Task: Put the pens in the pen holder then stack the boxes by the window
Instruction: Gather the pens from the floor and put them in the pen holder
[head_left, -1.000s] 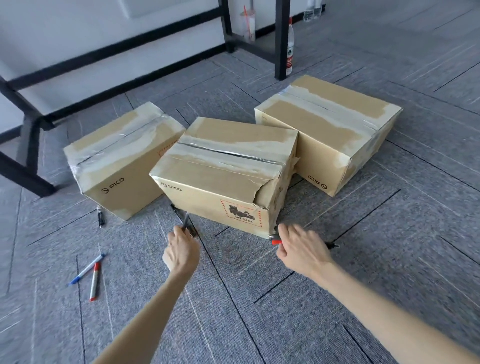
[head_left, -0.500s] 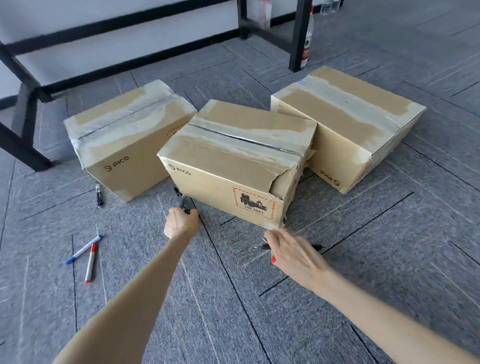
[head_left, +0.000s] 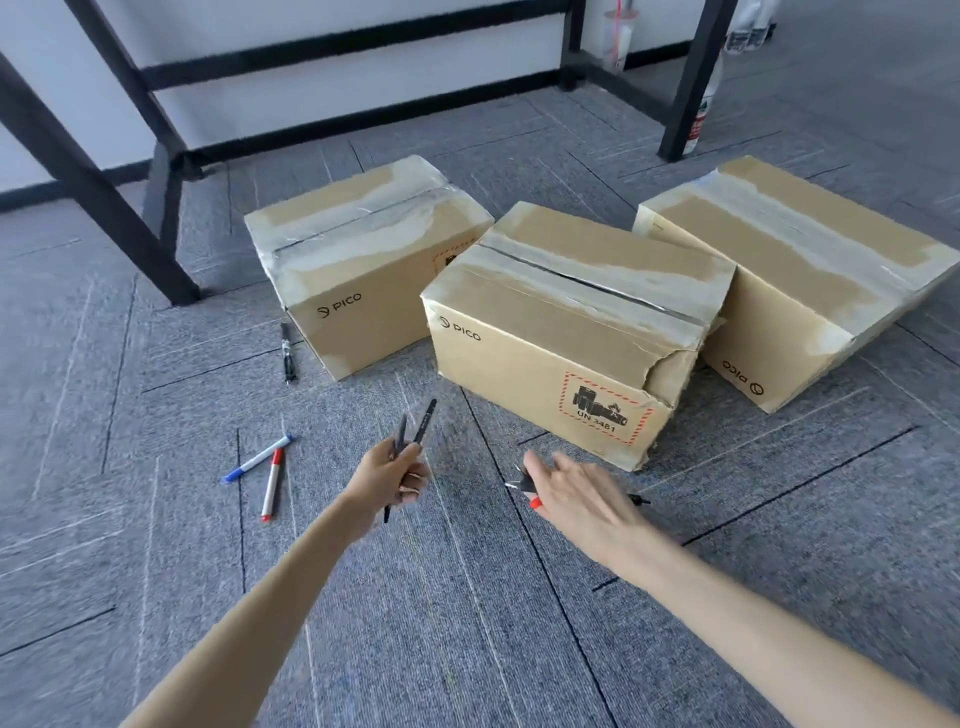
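Pens: two slim black pens (head_left: 415, 431) stick up from the left hand (head_left: 389, 480), whose fingers are curled tight around them, just left of the frame's centre. The right hand (head_left: 576, 499), fingers spread and blurred, covers most of a few more pens (head_left: 519, 486) at centre; only a red tip and dark ends poke out, and whether it grips them is unclear. On the grey ribbed carpet (head_left: 467, 623) at left lie a blue-capped pen (head_left: 257, 460), a red-capped pen (head_left: 271, 483) and a black marker (head_left: 287, 352). Behind stand three taped cardboard boxes: left box (head_left: 358, 270), dented middle box (head_left: 561, 332), and right box (head_left: 810, 291), cut off by the edge.
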